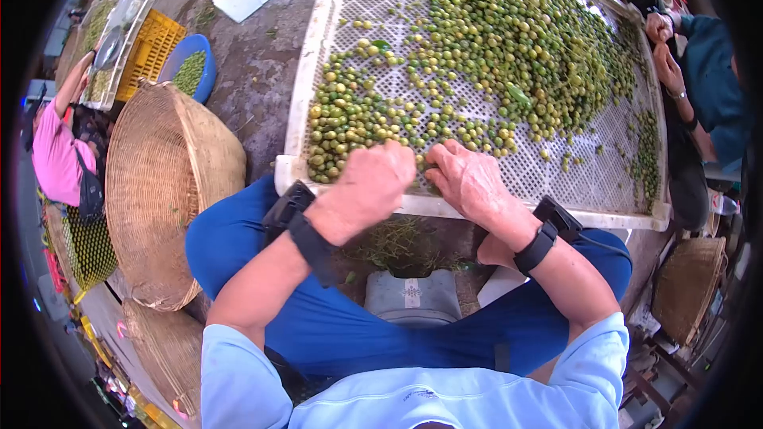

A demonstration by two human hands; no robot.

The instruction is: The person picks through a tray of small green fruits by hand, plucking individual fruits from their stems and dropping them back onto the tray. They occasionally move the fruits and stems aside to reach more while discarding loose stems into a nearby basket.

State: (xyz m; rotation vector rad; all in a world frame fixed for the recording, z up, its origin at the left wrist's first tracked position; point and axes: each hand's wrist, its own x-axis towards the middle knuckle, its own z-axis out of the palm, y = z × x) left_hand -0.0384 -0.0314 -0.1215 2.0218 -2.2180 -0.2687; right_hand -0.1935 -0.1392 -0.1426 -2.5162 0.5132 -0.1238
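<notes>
A large white mesh tray (300, 103) lies in front of me, bearing many small round green and yellowish fruits (524, 40). Over its near edge, my left hand (372, 185) is closed with the fingers curled under; whatever it grips is hidden. Close to its right, my right hand (470, 180) is also closed, thumb and fingers drawn together at the near fruits. What lies between those fingertips is too small to make out. A looser group of fruits (338, 123) sits at the tray's left, just beyond my left hand.
To my left stands a big woven basket (151, 191), with a blue basin (208, 71) of green fruits and a yellow crate (155, 52) beyond. Stems (401, 242) lie below the tray. One person (711, 87) sits at the tray's right; another (60, 147) works far left.
</notes>
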